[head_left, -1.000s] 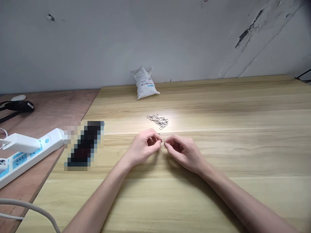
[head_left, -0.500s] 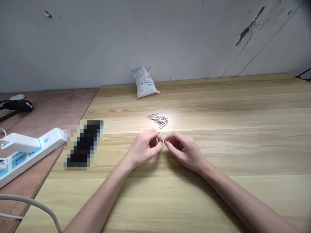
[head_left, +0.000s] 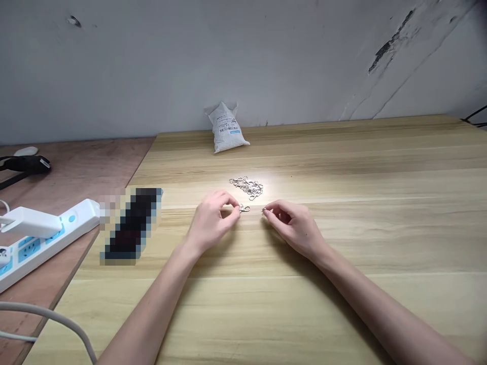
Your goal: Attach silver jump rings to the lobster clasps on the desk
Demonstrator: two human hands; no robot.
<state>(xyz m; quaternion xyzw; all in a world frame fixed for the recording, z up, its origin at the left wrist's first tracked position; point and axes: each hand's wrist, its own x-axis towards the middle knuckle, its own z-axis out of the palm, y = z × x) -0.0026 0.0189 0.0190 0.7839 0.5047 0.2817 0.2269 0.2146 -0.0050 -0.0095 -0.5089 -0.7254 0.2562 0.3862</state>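
**small silver clasp pinched between two hands over a pale wood table**

the left hand (head_left: pixel 210 220) pinches a small silver lobster clasp (head_left: pixel 245 208) at one end between the tips of thumb and forefinger, its other fingers loosely curled. the clasp points toward the right hand (head_left: pixel 294 226), near but not touching it. that hand's thumb and forefinger tips (head_left: pixel 266 213) press together on a speck of bright metal (head_left: pixel 263 211), too small to tell what it is. both hands are over a pale, straight-grained wood table (head_left: pixel 361 238), just in front of a tangled heap of silver clasps and rings (head_left: pixel 246 186).

the clasp should be light, stiff and slippery, its polished metal easy to drop. the narrow body looks like the surest hold, leaving the hinged gate free. the links in the heap may snag one another.

farther off, a white printed plastic bag (head_left: pixel 226 129) stands against a grey plaster wall (head_left: pixel 114 66). a white power strip with blue sockets (head_left: pixel 78 217) lies on a reddish plywood board (head_left: pixel 76 172).
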